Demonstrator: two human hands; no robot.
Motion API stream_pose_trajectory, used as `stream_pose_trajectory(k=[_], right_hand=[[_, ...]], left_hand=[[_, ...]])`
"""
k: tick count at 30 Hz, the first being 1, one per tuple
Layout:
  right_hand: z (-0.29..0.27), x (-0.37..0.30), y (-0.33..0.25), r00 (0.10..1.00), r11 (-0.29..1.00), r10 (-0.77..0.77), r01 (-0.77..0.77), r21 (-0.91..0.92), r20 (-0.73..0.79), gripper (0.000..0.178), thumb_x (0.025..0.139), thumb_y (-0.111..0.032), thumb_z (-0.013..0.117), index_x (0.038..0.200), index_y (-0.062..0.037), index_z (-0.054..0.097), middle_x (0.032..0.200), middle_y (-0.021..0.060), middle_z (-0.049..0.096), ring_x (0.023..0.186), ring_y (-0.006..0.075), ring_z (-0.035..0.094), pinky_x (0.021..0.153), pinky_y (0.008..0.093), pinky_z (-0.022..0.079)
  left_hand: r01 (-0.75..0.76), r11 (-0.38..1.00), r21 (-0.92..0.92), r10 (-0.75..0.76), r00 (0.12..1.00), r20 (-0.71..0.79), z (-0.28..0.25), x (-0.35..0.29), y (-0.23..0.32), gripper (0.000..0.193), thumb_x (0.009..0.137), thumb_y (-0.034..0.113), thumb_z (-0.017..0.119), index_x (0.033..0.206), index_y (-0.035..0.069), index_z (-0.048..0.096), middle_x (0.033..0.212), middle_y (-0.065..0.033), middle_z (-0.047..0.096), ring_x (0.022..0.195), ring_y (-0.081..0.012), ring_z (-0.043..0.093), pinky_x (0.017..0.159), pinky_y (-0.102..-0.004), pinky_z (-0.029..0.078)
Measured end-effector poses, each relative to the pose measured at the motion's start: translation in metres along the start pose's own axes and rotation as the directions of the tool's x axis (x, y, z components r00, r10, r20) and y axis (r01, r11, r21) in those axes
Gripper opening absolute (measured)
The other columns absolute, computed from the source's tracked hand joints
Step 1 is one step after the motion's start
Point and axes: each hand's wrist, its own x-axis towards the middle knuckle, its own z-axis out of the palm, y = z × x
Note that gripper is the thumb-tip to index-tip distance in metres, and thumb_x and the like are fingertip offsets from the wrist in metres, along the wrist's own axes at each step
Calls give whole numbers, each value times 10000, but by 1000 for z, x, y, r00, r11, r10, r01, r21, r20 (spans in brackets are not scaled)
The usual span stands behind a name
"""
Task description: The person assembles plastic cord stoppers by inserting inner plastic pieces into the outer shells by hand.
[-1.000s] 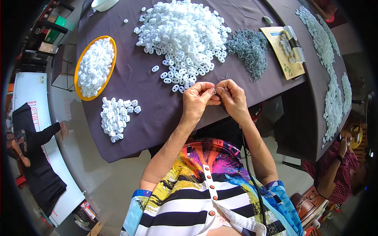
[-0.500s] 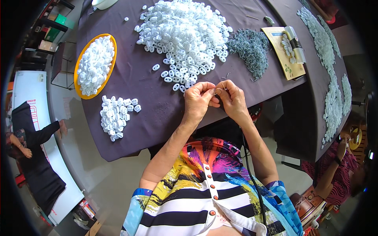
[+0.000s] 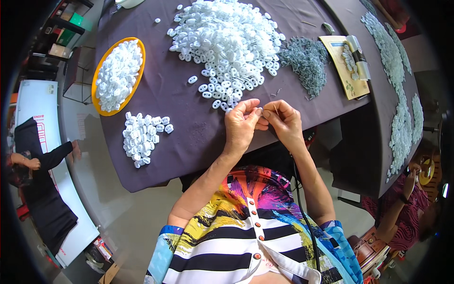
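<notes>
My left hand (image 3: 242, 128) and my right hand (image 3: 286, 125) meet over the table's near edge, fingertips almost touching. Thumb and fingers of the left are pinched together, and what they grip is mostly hidden. A thin, pale, stick-like piece (image 3: 276, 109) shows at the pinched fingers of the right. Just beyond my hands lies a large heap of white oval two-hole plastic pieces (image 3: 229, 40), its loose tail reaching close to my left fingertips. To the right of it is a pile of small grey-green pieces (image 3: 305, 66). A few grey bits (image 3: 275, 93) lie loose near my right hand.
An orange oval tray (image 3: 97, 102) of white pieces stands at the left, a smaller white pile (image 3: 142, 139) nearer. A yellow card (image 3: 352, 87) lies right. More pieces (image 3: 399, 123) cover the right-hand table, where another person (image 3: 402, 208) sits. A cable (image 3: 305, 208) hangs over my shirt.
The view has shifted slightly, so the table things sit a little further right. My hands stay together, with the left wrist more upright and the fingertips slightly re-angled.
</notes>
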Motion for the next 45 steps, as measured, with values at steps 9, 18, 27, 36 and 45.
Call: stream_pose_trajectory(k=[9,18,27,36,45], right_hand=[[31,-2,-21,976,991,-6,36,-132,220,158,782,-109,688,772,-38,547,649,-52,479,566,34,360,479,215,291],[61,24,-29,917,666,-364,378,-643,162,119,860,-143,550,776,-58,544,693,80,529,643,282,551,564,355,425],[64,19,-31,899,580,-328,434,-689,290,82,773,-87,612,850,-111,601,745,57,529,657,254,582,537,364,443],[55,16,-26,878,572,-309,478,-667,364,144,754,-89,641,884,-95,582,813,66,522,666,278,578,560,369,453],[43,6,-17,978,969,32,19,-246,204,87,798,2,618,863,-28,568,667,-21,516,583,32,445,511,204,362]], left_hand=[[24,999,-35,-25,999,-32,-52,-34,11,89,886,52,527,947,-10,545,747,-74,609,586,-145,623,521,-279,559],[16,996,-83,-29,986,-163,-82,-30,19,104,900,84,498,962,1,497,806,-87,560,607,-176,625,508,-295,554],[7,994,-110,-19,994,-107,-85,-27,18,121,901,99,513,956,-9,517,798,-88,573,592,-158,611,494,-286,549],[-12,999,-32,9,994,-110,-81,-26,18,133,889,94,538,961,-17,535,800,-82,580,588,-132,599,493,-267,542],[40,977,-207,-55,996,-68,-73,-27,16,114,880,90,557,951,1,543,794,-82,604,605,-137,614,508,-259,541]])
